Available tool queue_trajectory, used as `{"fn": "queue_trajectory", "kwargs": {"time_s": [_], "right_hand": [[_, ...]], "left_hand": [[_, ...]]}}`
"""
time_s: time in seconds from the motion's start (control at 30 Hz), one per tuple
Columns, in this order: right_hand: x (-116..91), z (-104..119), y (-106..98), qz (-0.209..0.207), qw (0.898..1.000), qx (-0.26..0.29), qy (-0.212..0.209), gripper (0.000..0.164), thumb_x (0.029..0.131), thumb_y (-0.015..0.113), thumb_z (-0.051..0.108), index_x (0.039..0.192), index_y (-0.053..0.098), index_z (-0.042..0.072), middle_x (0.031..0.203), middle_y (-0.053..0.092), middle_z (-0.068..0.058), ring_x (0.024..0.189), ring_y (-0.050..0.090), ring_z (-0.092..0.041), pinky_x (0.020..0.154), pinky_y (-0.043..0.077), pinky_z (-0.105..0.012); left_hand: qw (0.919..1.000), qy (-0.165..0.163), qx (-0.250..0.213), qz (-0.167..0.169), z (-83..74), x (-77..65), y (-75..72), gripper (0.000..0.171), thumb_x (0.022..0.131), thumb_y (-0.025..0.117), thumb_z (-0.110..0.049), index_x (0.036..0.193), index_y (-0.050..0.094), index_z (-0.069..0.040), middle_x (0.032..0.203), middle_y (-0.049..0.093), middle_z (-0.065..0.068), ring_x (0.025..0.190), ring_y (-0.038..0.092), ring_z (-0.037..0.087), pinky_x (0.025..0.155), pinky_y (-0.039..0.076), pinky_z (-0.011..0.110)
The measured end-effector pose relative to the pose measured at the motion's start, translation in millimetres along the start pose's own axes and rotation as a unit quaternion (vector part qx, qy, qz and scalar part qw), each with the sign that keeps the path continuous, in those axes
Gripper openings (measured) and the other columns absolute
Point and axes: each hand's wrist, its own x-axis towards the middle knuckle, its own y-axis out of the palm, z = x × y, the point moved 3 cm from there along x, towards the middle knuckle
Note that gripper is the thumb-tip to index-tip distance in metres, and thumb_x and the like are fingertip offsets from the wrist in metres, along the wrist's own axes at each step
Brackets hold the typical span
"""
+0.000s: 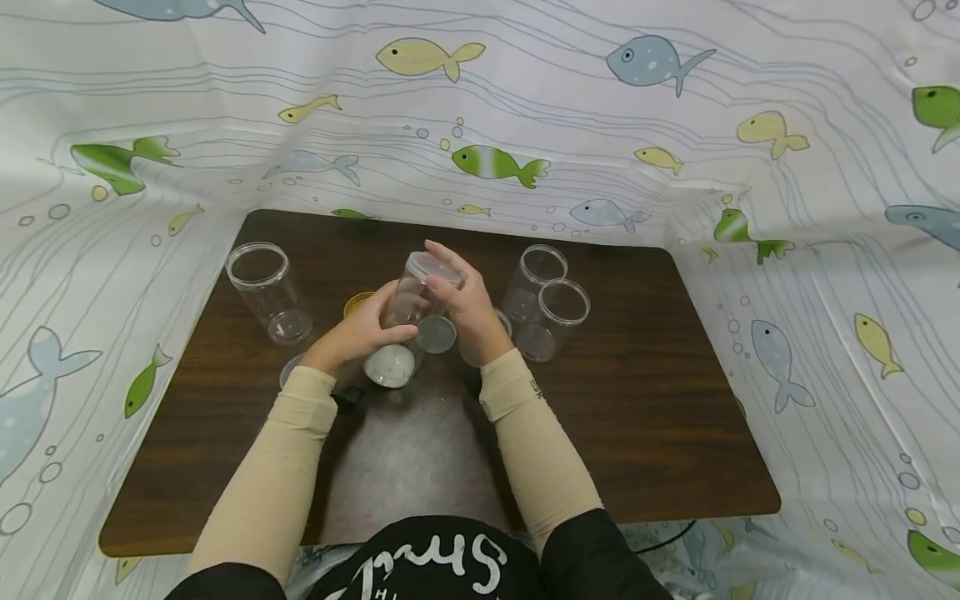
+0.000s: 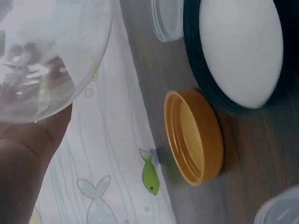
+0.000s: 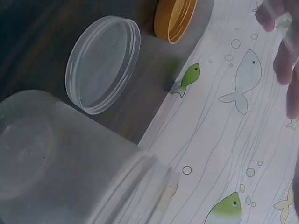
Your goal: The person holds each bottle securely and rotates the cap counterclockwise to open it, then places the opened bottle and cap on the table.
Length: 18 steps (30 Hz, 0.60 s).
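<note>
In front of the body, the left hand [image 1: 363,333] grips a clear plastic jar [image 1: 405,304], held tilted above the table. At its top the right hand [image 1: 474,308] holds a clear lid [image 1: 433,267], thumb on the near side and fingers reaching past it. Whether the lid is seated on the rim I cannot tell. Below the hands lie a dark-rimmed lid with a white inside [image 2: 240,51], an orange lid [image 2: 210,140] and another clear lid [image 3: 103,65]. The left wrist view shows the jar [image 2: 51,56] large at upper left, fingers visible through it.
A clear jar [image 1: 270,292] stands at the table's left. Two more jars, one farther [image 1: 540,267] and one nearer [image 1: 555,312], stand right of the hands. Another clear rim [image 1: 501,321] is partly hidden behind the right hand. Fish-patterned sheeting [image 1: 525,108] surrounds the brown table [image 1: 652,400].
</note>
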Motion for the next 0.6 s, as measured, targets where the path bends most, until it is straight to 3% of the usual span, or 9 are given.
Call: {"fn": "queue_trajectory", "kwargs": {"time_s": [0.13, 0.23, 0.37, 0.47, 0.6], "right_hand": [[-1.7, -0.2, -3.8, -0.047, 0.999, -0.018, -0.007, 0.057, 0.098, 0.062, 0.013, 0.151, 0.045, 0.001, 0.143, 0.05, -0.017, 0.116, 0.053, -0.018, 0.098, 0.046, -0.035], [-1.7, -1.3, -3.9, -0.07, 0.997, -0.024, -0.007, 0.053, 0.099, 0.061, 0.006, 0.15, 0.048, 0.004, 0.143, 0.052, -0.014, 0.115, 0.055, -0.018, 0.094, 0.048, -0.03], [-2.4, -2.1, -1.9, -0.057, 0.998, -0.028, -0.008, 0.054, 0.097, 0.066, 0.013, 0.149, 0.051, 0.009, 0.141, 0.055, -0.01, 0.116, 0.058, -0.018, 0.093, 0.05, -0.031], [-1.7, -2.1, -2.5, -0.022, 1.0, -0.015, -0.009, 0.065, 0.093, 0.075, 0.031, 0.148, 0.051, 0.008, 0.137, 0.056, -0.008, 0.115, 0.057, -0.018, 0.093, 0.05, -0.034], [0.0, -0.5, -7.2, 0.058, 0.998, 0.029, -0.012, 0.094, 0.079, 0.084, 0.052, 0.149, 0.047, 0.0, 0.137, 0.057, -0.012, 0.118, 0.055, -0.022, 0.095, 0.048, -0.035]], "left_hand": [[0.9976, -0.017, 0.057, -0.037, 3.0, 0.2, -1.5, 0.098, 0.093, 0.077, -0.024, 0.163, 0.009, -0.013, 0.162, 0.028, 0.015, 0.142, 0.038, 0.039, 0.111, 0.036, 0.058], [0.9944, -0.013, 0.092, -0.049, 3.9, 2.9, 0.9, 0.11, 0.086, 0.084, -0.03, 0.163, 0.008, -0.012, 0.165, 0.02, 0.016, 0.144, 0.035, 0.041, 0.11, 0.036, 0.06], [0.99, 0.005, 0.125, -0.065, 4.8, 6.3, 3.8, 0.109, 0.085, 0.084, -0.027, 0.162, 0.009, -0.007, 0.159, 0.031, 0.021, 0.136, 0.044, 0.042, 0.105, 0.042, 0.059], [0.9937, 0.023, 0.093, -0.057, 5.2, 5.9, 4.7, 0.097, 0.087, 0.081, -0.015, 0.159, 0.017, -0.008, 0.148, 0.045, 0.02, 0.129, 0.051, 0.039, 0.101, 0.046, 0.057], [0.9984, 0.048, 0.028, -0.01, 2.6, 3.4, 6.5, 0.087, 0.086, 0.079, -0.002, 0.154, 0.025, -0.006, 0.139, 0.051, 0.022, 0.124, 0.055, 0.037, 0.098, 0.05, 0.049]]}}
